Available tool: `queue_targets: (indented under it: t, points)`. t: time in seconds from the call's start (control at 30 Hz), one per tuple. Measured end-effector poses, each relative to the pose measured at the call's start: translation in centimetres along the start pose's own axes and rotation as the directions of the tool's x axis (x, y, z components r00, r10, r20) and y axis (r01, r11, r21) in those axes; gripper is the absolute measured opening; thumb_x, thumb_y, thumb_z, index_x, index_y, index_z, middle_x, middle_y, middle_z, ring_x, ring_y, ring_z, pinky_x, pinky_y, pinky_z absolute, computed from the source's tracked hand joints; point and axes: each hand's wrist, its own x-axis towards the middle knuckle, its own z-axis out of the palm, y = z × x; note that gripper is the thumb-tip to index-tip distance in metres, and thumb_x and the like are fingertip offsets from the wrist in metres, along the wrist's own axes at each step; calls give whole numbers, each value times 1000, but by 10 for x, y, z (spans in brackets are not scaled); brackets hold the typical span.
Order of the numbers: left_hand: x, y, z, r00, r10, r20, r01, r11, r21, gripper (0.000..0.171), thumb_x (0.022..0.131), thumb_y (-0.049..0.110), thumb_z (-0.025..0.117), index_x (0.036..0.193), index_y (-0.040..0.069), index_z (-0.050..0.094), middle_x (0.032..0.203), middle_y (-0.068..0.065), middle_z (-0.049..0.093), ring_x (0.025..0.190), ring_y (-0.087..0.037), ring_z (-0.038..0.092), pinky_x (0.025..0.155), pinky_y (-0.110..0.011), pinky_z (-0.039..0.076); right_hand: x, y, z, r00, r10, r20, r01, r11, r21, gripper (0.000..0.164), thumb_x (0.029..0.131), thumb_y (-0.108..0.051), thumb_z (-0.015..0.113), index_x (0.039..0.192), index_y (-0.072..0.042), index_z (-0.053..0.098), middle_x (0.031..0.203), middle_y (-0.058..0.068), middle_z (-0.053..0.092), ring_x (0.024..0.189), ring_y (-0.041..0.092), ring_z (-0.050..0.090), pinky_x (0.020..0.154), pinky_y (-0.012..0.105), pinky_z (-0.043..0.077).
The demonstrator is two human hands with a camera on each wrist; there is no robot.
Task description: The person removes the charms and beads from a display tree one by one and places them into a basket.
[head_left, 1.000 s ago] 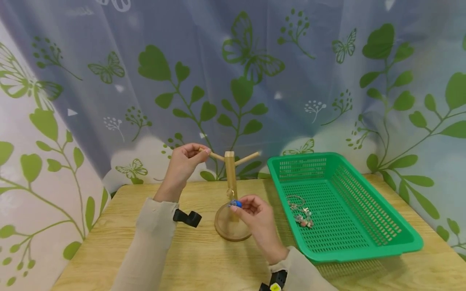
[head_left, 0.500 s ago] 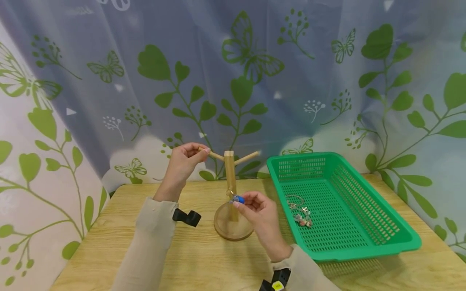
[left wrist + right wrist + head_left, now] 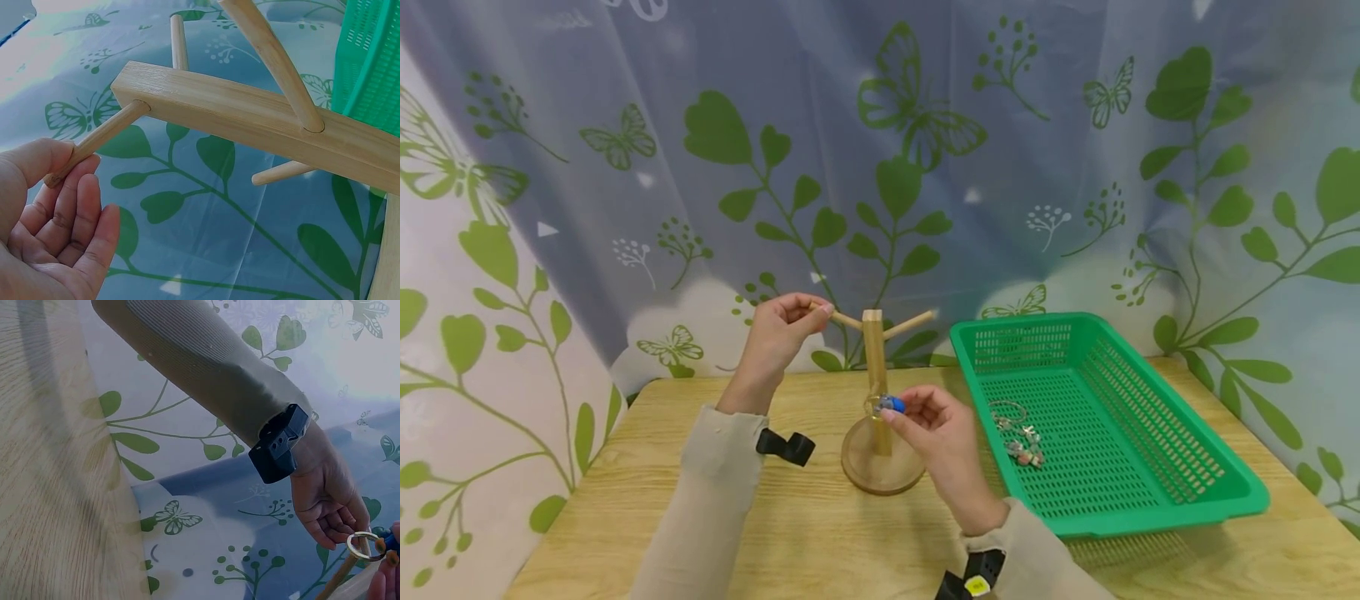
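Note:
A wooden peg stand (image 3: 876, 350) with a round base stands upright on the table. My left hand (image 3: 781, 333) pinches the tip of its upper left peg (image 3: 106, 132) between thumb and forefinger, the other fingers loosely bent. In front of the post, my right hand (image 3: 936, 429) pinches a keychain by its small blue piece (image 3: 896, 405). Its gold ring (image 3: 365, 545) points left, overlapping the post in the head view and a wooden rod in the right wrist view. My right fingers partly hide the keychain.
To the right stands a green perforated basket (image 3: 1157, 521), with several small trinkets (image 3: 1026, 454) and a thin hoop (image 3: 1009, 412) at its left side. More pegs stick out of the post, one at the upper right (image 3: 912, 325). A leaf-patterned curtain (image 3: 820, 125) hangs behind the table (image 3: 790, 533).
My right hand has risen slightly with the keychain, and the ring has swung from hanging above the blue piece to pointing left. My left hand stays on the peg.

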Motion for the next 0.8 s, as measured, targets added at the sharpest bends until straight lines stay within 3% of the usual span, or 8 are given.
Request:
queue_targets:
  t: [0.33, 0.63, 0.8]
  points:
    - [0, -1, 0, 1000, -10, 1, 10, 1000, 3, 18, 90, 18, 66, 98, 2, 66, 76, 2, 63, 74, -13, 60, 76, -27, 51, -2, -16, -6, 999, 27, 32, -25, 999, -46, 22, 80, -1, 73, 97, 3, 61, 89, 6, 64, 80, 16, 61, 70, 23, 52]
    - [0, -1, -1, 1000, 7, 6, -7, 1000, 2, 20, 90, 19, 66, 99, 2, 65, 76, 3, 63, 76, -14, 60, 77, -29, 50, -2, -28, -15, 996, -33, 84, 39, 996, -77, 22, 81, 1, 72, 99, 6, 61, 87, -2, 65, 78, 12, 62, 69, 23, 53]
    - [-1, -1, -1, 1000, 3, 7, -3, 1000, -3, 19, 90, 19, 66, 99, 2, 65, 76, 3, 63, 76, -14, 60, 77, -29, 50, -3, -31, -23, 996, 12, 83, -4, 995, -98, 23, 81, 0, 72, 99, 5, 60, 87, 1, 64, 78, 13, 61, 70, 25, 53]
